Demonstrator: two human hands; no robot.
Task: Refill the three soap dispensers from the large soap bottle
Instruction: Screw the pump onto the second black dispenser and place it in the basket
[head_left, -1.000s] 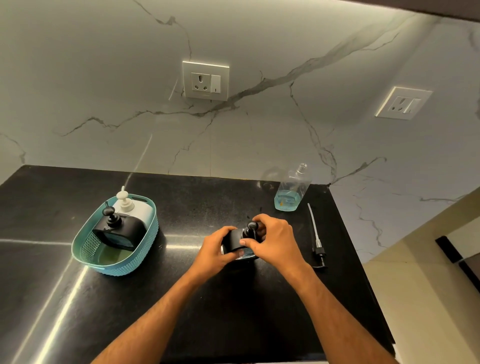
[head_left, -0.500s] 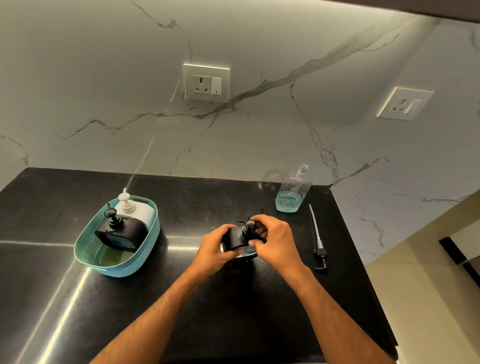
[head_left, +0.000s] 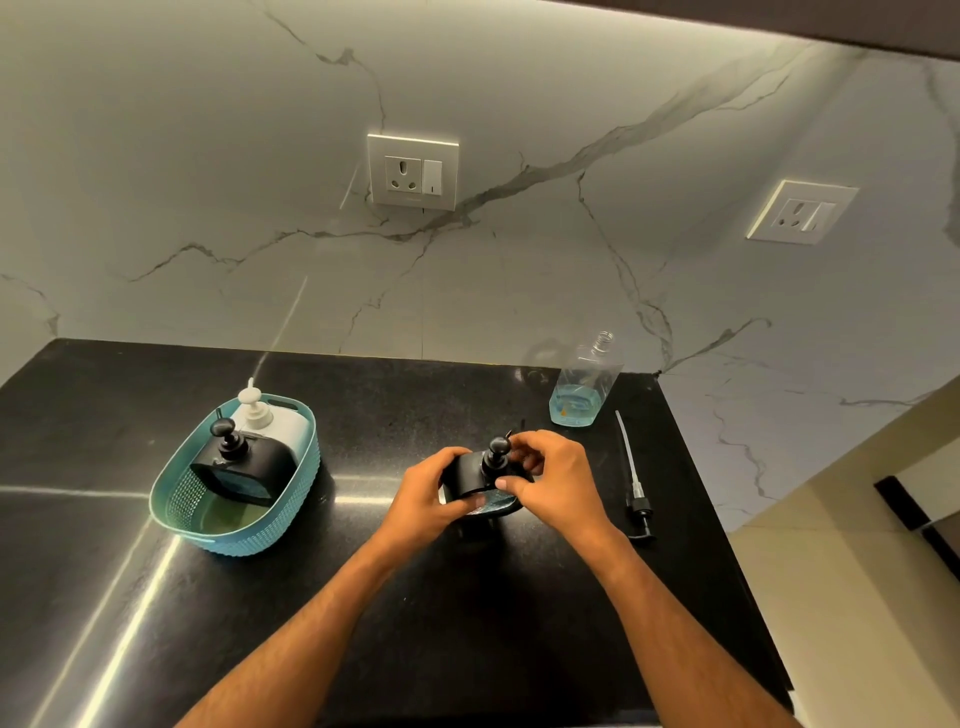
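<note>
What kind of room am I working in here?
Probably a home kitchen or utility counter: a polished black stone countertop, a white marble-look wall with a white socket plate, and a teal plastic basket holding pump dispensers.

I log a home kitchen or utility counter, black stone countertop (head_left: 363, 597), marble-veined wall (head_left: 208, 156), wall sockets (head_left: 413, 171), cabinet underside above.

Glossy black stone countertop (head_left: 467, 649) carries teal woven plastic basket (head_left: 171, 499), clear soap bottle (head_left: 584, 387), loose pump with tube (head_left: 635, 483), black dispenser (head_left: 475, 475).
</note>
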